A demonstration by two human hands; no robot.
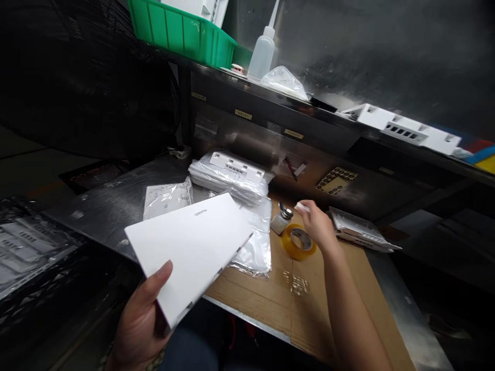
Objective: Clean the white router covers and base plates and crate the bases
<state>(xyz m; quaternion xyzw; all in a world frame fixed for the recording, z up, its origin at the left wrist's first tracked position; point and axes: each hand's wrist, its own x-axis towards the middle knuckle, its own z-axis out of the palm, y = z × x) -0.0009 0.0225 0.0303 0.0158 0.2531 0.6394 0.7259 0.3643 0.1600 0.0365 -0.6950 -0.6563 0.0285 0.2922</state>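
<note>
My left hand (143, 317) grips a white plastic cover (189, 247) by its lower left corner, thumb on the flat face. Small dark lettering shows near the cover's top edge, and notches run along its lower right side. Over the cardboard, my right hand (317, 224) pinches a small white piece (301, 207), too small to name surely. Just left of that hand stands a small bottle with a metal cap (282, 218). A roll of yellow tape (297, 242) lies below the hand, close to the bottle.
Clear plastic bags (257, 237) and a bagged white part (168, 198) lie on the metal table (116, 206). Cardboard (266, 299) covers its right part. Above runs a shelf with a green basket (181, 33), a squeeze bottle (262, 54) and a white housing (406, 129).
</note>
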